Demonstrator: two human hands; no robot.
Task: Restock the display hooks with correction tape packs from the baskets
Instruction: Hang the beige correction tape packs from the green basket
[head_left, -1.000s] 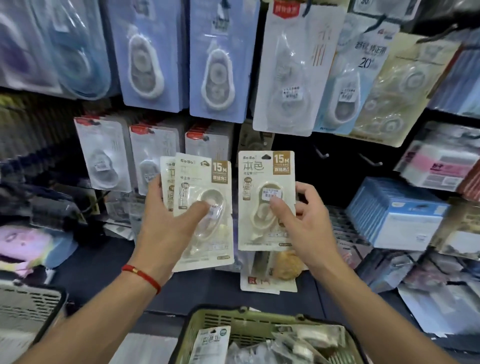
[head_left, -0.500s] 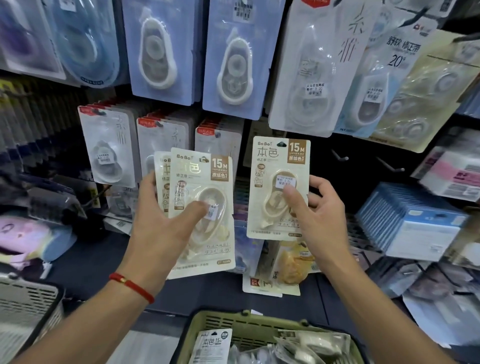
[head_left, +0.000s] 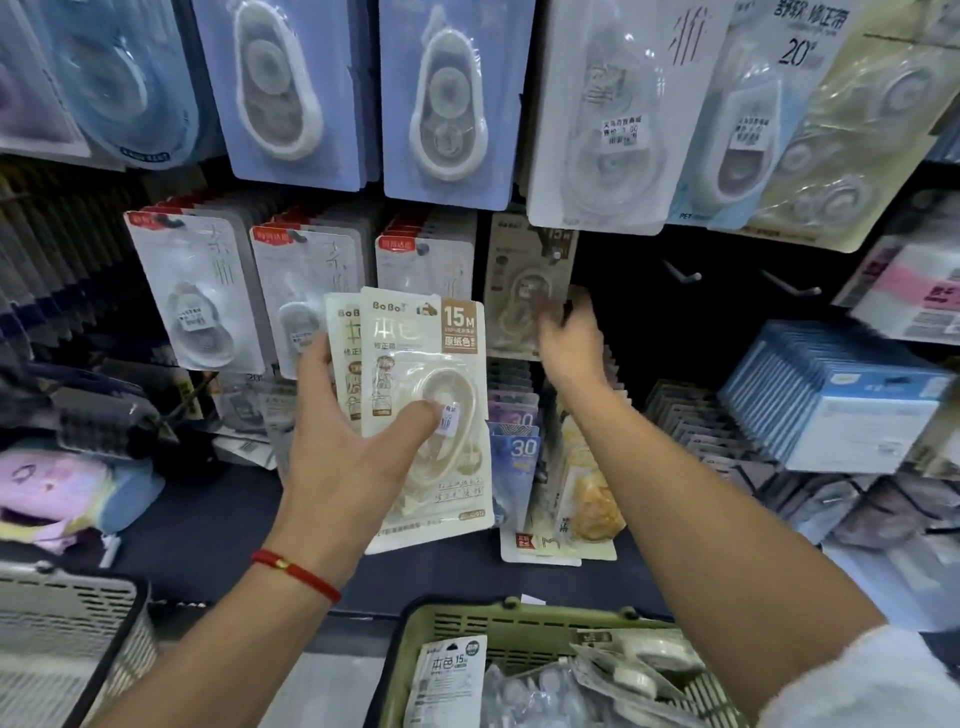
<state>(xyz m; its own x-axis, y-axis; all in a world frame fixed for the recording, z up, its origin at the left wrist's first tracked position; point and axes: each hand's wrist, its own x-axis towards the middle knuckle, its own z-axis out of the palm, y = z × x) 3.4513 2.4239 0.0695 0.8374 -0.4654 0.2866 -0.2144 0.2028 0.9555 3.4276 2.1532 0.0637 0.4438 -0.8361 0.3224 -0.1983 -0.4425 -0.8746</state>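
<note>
At the lower left stands one grey basket (head_left: 67, 623), cut by the frame edge. The left hand (head_left: 343, 447) grips two beige correction tape packs (head_left: 431, 415), fanned one behind the other, thumb pressed on the front blister and fingers curled behind. Both packs stand upright, long axis vertical and leaning slightly left, printed headers up. Right of them, one more beige pack (head_left: 524, 291) hangs upright on a display hook (head_left: 557, 254) in the dark panel. The right hand (head_left: 569, 338) is at this hung pack's lower right, motion-blurred, so I cannot tell whether its fingers hold it. Two bare hooks (head_left: 680, 273) follow to the right. Bottom centre, one green basket (head_left: 519, 623) holds further packs, lying flat and jumbled.
</note>
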